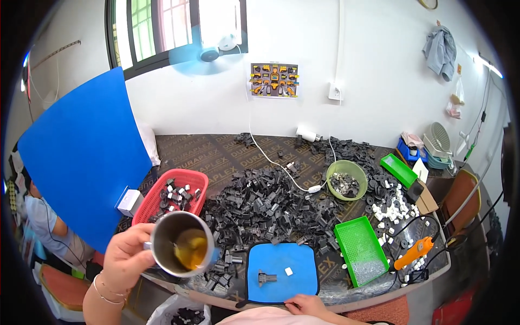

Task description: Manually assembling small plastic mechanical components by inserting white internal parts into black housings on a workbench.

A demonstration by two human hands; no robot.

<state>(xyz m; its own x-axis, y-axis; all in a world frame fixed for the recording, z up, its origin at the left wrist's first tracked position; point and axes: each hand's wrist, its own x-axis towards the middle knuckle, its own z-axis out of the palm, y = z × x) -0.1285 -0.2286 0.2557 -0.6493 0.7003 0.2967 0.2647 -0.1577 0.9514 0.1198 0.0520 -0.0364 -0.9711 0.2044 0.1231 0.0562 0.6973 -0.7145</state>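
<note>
My left hand (125,254) is closed around the handle of a metal mug (157,238), raised at the left over the table's front part. Yellowish-brown liquid (190,250) shows inside the tilted mug. At the front edge of a blue mat (290,252), my right hand (306,305) rests with its fingers loosely extended, holding nothing. A black plastic part (266,278) and a small white piece (288,271) lie apart on the mat.
Behind the mat spreads a heap of black parts (260,200). A red basket (201,189) stands left, a green bowl (353,169) at back right. Right of the mat are a green tray (345,254), white pieces (384,208) and an orange electric screwdriver (416,252).
</note>
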